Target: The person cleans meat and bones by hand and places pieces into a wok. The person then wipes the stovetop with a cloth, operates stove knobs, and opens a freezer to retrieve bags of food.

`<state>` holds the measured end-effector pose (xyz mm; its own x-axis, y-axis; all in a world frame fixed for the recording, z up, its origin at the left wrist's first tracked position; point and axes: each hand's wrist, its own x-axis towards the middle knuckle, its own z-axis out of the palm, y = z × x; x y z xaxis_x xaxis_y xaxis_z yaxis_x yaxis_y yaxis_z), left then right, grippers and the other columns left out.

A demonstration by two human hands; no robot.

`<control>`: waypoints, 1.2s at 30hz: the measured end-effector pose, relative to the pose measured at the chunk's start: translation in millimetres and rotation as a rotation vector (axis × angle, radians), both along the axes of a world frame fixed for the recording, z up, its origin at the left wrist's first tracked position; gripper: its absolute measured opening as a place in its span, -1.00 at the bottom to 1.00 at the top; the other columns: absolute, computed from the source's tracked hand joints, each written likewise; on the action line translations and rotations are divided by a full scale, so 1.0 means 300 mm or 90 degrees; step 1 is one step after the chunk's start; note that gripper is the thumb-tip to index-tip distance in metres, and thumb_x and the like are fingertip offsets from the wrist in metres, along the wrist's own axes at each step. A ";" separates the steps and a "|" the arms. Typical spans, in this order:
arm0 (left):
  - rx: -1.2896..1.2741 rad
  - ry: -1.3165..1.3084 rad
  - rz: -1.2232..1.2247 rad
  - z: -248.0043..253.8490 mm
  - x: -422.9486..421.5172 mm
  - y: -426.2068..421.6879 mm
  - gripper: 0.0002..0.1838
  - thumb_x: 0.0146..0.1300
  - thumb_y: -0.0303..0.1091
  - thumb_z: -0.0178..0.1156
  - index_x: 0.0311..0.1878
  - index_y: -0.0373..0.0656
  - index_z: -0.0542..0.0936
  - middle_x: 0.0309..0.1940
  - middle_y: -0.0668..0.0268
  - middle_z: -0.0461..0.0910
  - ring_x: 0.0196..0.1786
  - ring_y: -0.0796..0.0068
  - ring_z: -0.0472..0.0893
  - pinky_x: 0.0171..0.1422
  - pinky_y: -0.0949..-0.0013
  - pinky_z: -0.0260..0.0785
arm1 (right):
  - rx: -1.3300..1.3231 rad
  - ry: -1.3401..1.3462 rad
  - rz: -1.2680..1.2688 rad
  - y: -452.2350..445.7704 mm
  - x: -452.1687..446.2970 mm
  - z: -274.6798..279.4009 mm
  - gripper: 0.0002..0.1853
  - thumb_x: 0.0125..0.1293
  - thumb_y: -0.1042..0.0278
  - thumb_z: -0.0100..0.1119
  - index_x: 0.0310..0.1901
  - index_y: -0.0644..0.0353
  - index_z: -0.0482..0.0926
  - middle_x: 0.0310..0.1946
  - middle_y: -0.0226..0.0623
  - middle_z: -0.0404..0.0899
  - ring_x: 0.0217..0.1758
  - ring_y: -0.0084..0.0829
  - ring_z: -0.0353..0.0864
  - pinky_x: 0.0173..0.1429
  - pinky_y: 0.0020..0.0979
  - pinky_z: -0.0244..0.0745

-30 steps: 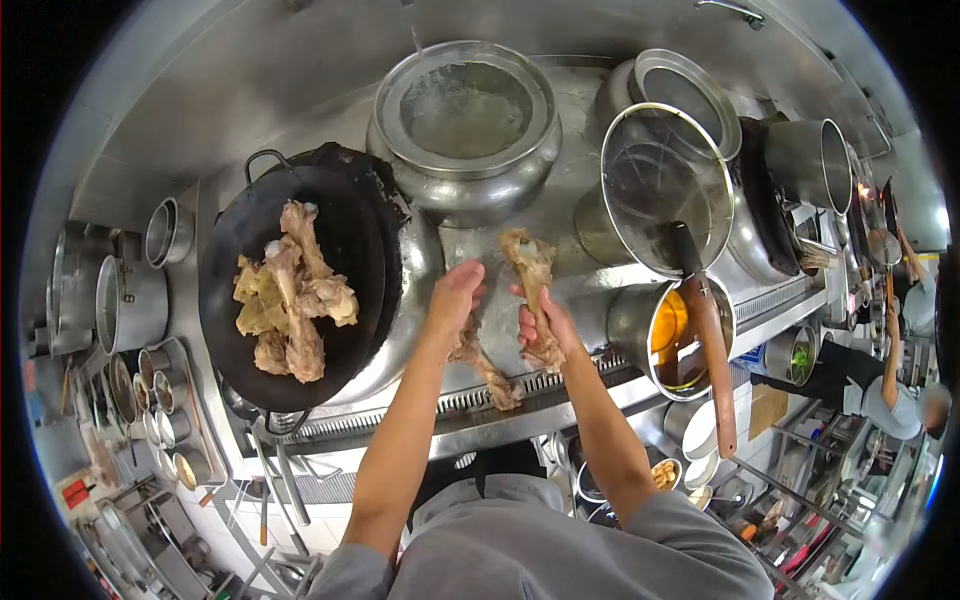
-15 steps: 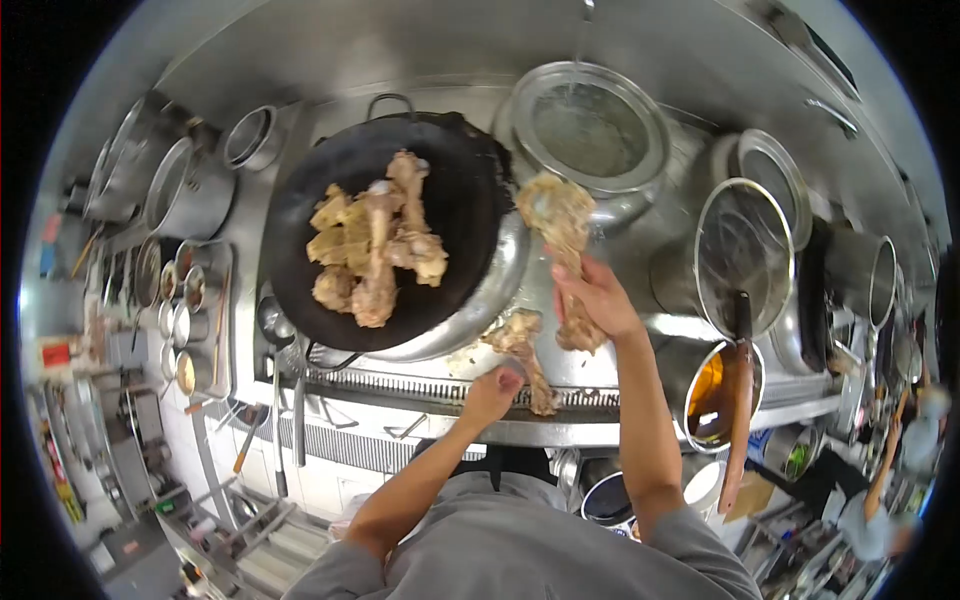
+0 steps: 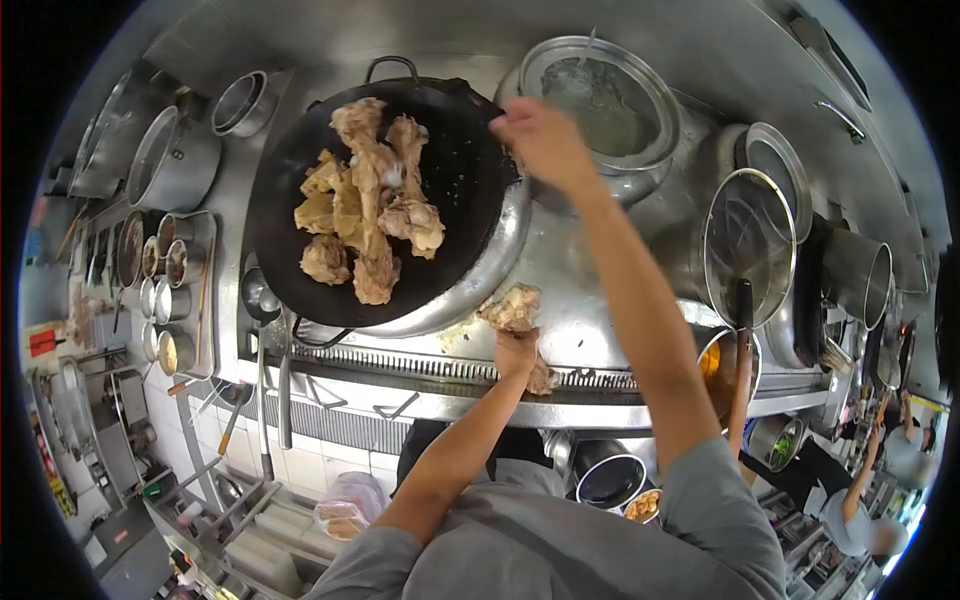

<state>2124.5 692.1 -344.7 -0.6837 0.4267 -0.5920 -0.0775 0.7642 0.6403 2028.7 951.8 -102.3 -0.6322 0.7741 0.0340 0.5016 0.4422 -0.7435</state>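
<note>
My left hand (image 3: 516, 352) is closed around a meaty bone (image 3: 515, 306) on the steel counter by the front grate; the bone's ends stick out above and below my fingers. My right hand (image 3: 548, 145) hovers over the right rim of the black wok (image 3: 465, 240), beside the water-filled pot (image 3: 610, 125). No bone is in that hand; its fingers look loosely parted, though motion smears them. Inside the wok, several cooked meaty bones (image 3: 370, 205) lie heaped with pale yellowish pieces (image 3: 325, 215).
A large strainer (image 3: 750, 235) with a wooden handle rests over a pot of orange liquid (image 3: 712, 365) on the right. Ladles (image 3: 262, 300) and small seasoning containers (image 3: 172, 300) are at the left. Another person (image 3: 850, 510) is at far right.
The bone from my right hand is now in the wok, and that hand has moved up and left, over the rim. My left hand has closed on the counter bone. The view has shifted slightly.
</note>
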 end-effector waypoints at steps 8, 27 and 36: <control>0.326 -0.323 0.037 0.019 -0.001 0.003 -0.67 0.05 -0.42 0.32 -0.12 -0.33 0.51 -0.43 0.22 0.62 -0.37 0.41 0.63 -0.24 0.32 0.51 | 0.150 -0.342 -0.284 0.555 0.294 -0.386 -0.57 0.32 0.09 0.09 0.02 0.31 0.56 -0.10 0.08 0.63 0.03 -0.06 0.62 0.10 -0.23 0.55; 0.387 -0.636 -0.124 0.213 -0.166 0.377 -0.45 0.35 0.10 0.10 0.15 -0.17 0.34 -0.22 0.24 0.55 -0.22 0.39 0.59 -0.06 0.34 0.51 | -0.059 -0.115 0.144 0.264 0.355 -0.028 -0.56 0.26 0.14 0.24 0.07 0.26 0.57 -0.10 -0.34 0.68 -0.04 -0.46 0.64 0.12 -0.42 0.48; 0.299 -0.084 -0.235 0.208 -0.087 0.335 -0.49 0.13 -0.30 0.37 0.11 -0.26 0.44 -0.23 0.09 0.67 -0.16 0.26 0.66 0.00 0.28 0.46 | -0.539 0.026 0.022 0.573 0.348 -0.306 -0.61 0.26 0.03 0.21 -0.21 0.28 0.67 -0.33 -0.18 0.69 -0.28 -0.37 0.70 -0.22 -0.42 0.59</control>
<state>2098.5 792.6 -282.3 -0.3751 0.8571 -0.3532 0.0370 0.3946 0.9181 2133.0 1123.8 -194.1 -0.6671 0.5286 -0.5249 0.4632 -0.2575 -0.8480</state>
